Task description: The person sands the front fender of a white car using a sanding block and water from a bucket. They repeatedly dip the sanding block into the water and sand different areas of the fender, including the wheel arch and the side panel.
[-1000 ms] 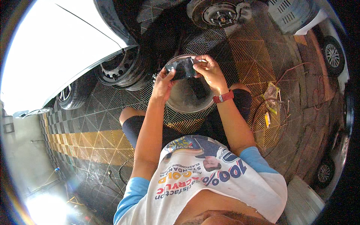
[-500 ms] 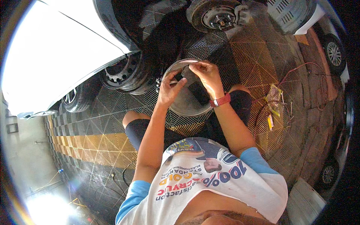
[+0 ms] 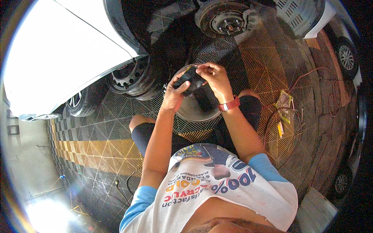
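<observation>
My left hand (image 3: 174,97) is wrapped around a dark flat piece (image 3: 189,80), thumb on top. At its right end, my right hand (image 3: 216,79) has its fingertips drawn together; whether they grip it, I cannot tell. Beneath my grip sits a round basin (image 3: 187,112).

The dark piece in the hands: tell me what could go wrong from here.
1. The dark piece is gripped by the left hand, with the right hand at its far edge, over a round metal basin; a loosened grip might drop it in.
2. The plastic package lies on the floor beyond the right knee; it could be trodden on.
</observation>
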A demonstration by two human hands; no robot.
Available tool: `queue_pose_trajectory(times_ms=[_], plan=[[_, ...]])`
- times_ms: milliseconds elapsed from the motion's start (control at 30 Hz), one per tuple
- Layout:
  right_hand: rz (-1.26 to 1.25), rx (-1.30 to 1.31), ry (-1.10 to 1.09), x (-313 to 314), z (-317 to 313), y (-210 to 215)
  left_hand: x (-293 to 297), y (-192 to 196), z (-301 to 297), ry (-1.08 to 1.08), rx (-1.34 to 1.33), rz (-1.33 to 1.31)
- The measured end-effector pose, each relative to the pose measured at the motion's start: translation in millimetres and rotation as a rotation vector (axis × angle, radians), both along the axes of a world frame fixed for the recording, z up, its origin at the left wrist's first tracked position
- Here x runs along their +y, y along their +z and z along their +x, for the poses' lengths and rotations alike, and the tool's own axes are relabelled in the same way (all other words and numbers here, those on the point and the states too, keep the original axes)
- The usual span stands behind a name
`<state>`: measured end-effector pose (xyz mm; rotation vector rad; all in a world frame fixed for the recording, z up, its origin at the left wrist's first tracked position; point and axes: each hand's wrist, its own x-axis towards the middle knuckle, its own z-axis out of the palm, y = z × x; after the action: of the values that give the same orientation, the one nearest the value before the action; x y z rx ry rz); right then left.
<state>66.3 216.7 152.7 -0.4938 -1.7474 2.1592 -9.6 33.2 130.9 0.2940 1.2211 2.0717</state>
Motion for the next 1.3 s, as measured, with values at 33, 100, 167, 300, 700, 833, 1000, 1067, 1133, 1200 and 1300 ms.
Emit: queue_pose_trajectory(times_ms=[33,100,167,300,700,833,1000,1067,1133,1200,1300], plan=[[-0.009,-0.003,-0.001,1,-1,0,1,1,0,0.013,-0.016,-0.044],[0.018,-0.003,-0.010,2,0,-3,4,3,0,0.020,-0.073,0.001],[0.097,0.016,-0.023,4,-3,-6,12,13,-1,-0.004,-0.121,0.078],[0.247,0.003,-0.014,-14,-1,-31,15,-3,-2,-0.002,-0.168,0.091],[0.966,-0.599,-0.117,41,2,-142,47,222,-105,0.328,1.257,-0.605],[1.078,-0.461,-0.215,46,3,-175,90,353,-128,0.567,1.664,-0.444],[1.079,-0.525,-0.172,38,1,-167,122,458,-144,0.794,2.162,-0.499],[1.049,-0.562,-0.155,35,2,-157,139,477,-127,0.701,2.011,-0.395],[1.070,-0.537,-0.168,38,1,-159,148,479,-138,0.663,2.123,-0.369],[1.085,-0.520,-0.185,41,0,-164,149,474,-150,0.721,2.289,-0.404],[1.085,-0.506,-0.227,47,-1,-168,133,444,-180,0.923,2.438,-0.579]])
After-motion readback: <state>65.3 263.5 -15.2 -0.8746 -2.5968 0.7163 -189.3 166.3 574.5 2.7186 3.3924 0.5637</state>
